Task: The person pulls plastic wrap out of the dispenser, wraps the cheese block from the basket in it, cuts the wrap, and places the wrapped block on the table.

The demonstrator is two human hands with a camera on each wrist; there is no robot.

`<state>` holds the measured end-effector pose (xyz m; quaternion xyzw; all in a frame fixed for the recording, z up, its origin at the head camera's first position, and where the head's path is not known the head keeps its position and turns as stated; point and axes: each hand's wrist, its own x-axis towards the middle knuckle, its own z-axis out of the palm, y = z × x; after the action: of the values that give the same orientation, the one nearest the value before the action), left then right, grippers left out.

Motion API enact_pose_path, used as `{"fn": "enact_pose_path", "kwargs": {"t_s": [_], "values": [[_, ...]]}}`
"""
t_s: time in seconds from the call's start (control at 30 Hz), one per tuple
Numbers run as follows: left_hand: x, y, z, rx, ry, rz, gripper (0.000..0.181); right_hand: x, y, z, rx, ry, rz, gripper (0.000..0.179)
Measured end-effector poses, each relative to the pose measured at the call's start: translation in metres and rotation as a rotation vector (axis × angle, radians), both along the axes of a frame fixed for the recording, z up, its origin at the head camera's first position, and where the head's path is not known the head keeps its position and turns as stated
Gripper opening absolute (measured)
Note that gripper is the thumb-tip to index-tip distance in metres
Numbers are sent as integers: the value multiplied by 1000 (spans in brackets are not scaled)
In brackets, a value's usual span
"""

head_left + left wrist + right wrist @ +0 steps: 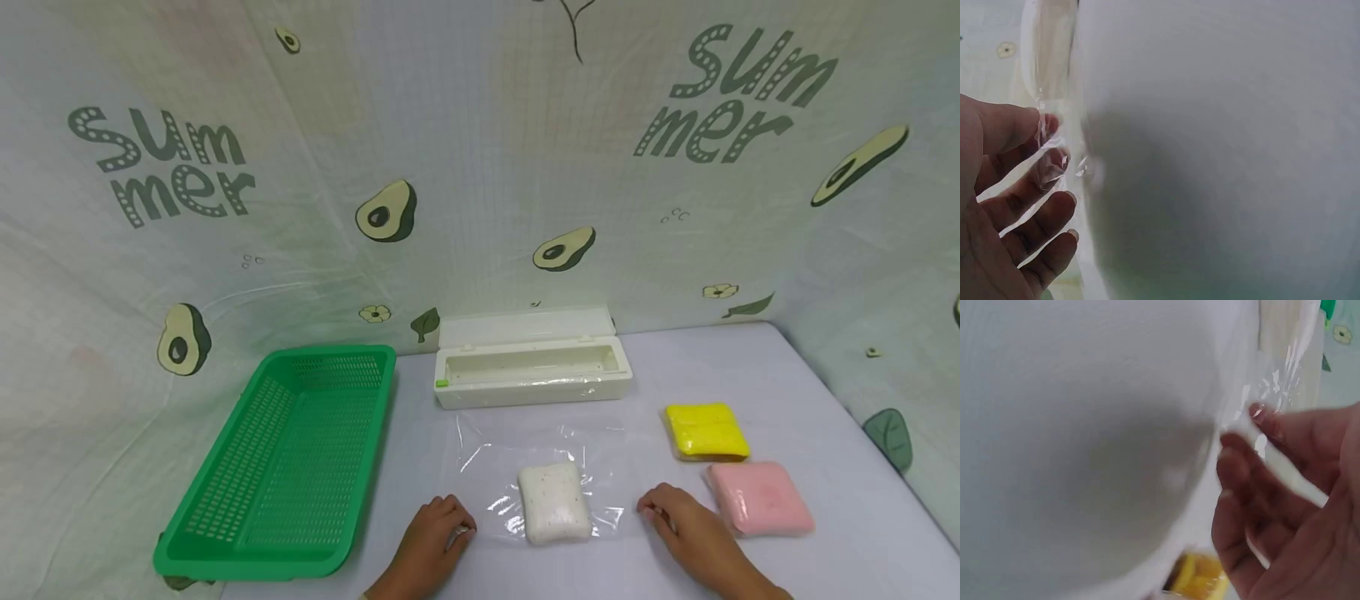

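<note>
A white, pillow-shaped block [556, 503] lies on a sheet of clear plastic film [491, 458] spread over the table. At the sheet's left side, my left hand [433, 540] pinches the film's edge between thumb and fingers; the clear film [1054, 165] crosses its fingertips in the left wrist view. On the opposite side my right hand [693, 533] holds the other edge with thumb and forefinger, and glints of film [1275, 384] show by its thumb in the right wrist view. Behind the sheet stands a long white box [532, 392] with its lid raised.
To the left, a green plastic basket [367, 467] stands on the table. On the right lie a yellow wrapped block [707, 431] and a pink wrapped block [761, 498], the pink one close to my right hand. A printed cloth [480, 167] hangs behind the table.
</note>
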<state>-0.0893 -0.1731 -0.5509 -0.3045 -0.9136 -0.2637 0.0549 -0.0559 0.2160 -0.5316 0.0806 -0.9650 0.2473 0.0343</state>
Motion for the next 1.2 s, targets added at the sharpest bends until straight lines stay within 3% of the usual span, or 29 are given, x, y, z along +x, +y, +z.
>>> {"fn": "enact_pose_path", "kwargs": {"t_s": [0.07,0.17,0.3,0.37,0.47,0.57,0.7,0.97,1.2], "values": [[1,1,3,-16,11,5,12,1,-4,7,42,40,-17,18],[2,8,7,-33,89,-3,23,3,-14,17,105,179,12,23],[5,32,13,-94,218,-53,35,5,-38,19,96,378,181,38],[6,48,16,-149,260,-80,40,4,-51,17,94,413,273,46],[7,71,19,-248,306,-108,48,1,-67,11,112,383,351,56],[7,86,19,-333,347,-109,51,-2,-77,5,148,351,351,59],[5,95,16,-396,369,-72,46,-8,-82,1,163,369,319,51],[4,94,19,-372,360,-40,38,-15,-79,6,131,354,301,35],[3,98,35,-323,413,19,46,-27,-79,25,103,332,303,29]]}}
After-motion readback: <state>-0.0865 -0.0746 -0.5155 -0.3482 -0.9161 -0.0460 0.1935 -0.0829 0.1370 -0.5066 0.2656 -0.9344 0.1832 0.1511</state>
